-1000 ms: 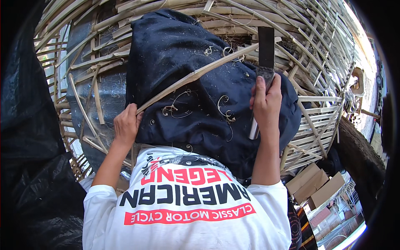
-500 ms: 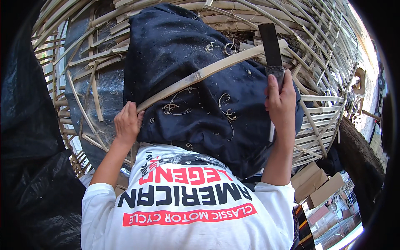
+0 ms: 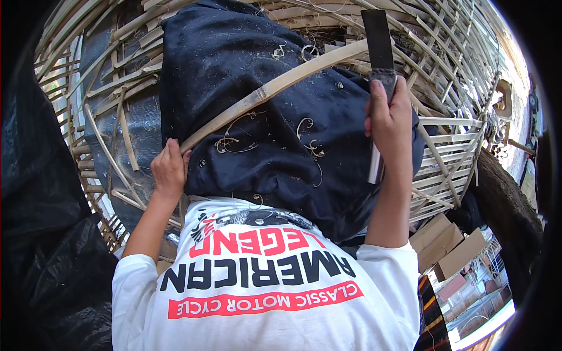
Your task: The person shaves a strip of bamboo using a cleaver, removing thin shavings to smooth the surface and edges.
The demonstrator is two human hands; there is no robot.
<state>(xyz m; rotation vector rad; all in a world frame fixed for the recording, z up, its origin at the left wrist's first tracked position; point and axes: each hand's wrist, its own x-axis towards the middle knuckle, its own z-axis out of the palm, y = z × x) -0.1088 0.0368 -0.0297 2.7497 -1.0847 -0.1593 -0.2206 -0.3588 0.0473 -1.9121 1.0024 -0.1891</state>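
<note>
My left hand [image 3: 168,169] is closed round the near end of a bamboo strip [image 3: 257,95], which slants up and rightward across a dark blue cloth [image 3: 246,146] over my lap. One darker joint shows along the strip. In my right hand [image 3: 389,114] is the handle of a knife [image 3: 379,44] with a broad, dark, blunt-ended blade pointing away from me. The blade crosses in front of the strip near its far end; whether they touch I cannot tell. Thin curled shavings [image 3: 225,143] lie scattered over the cloth.
Woven bamboo slats [image 3: 451,52] curve round the far side and the right. Loose strips lean at the left over a dark sheet [image 3: 143,131]. A black plastic sheet [image 3: 47,222] hangs at the far left. Cardboard [image 3: 439,240] and a dark log [image 3: 503,199] are at the right.
My left hand and the bamboo strip have shifted slightly left. The knife and my right hand have risen a little, farther from me. Both grips stay the same.
</note>
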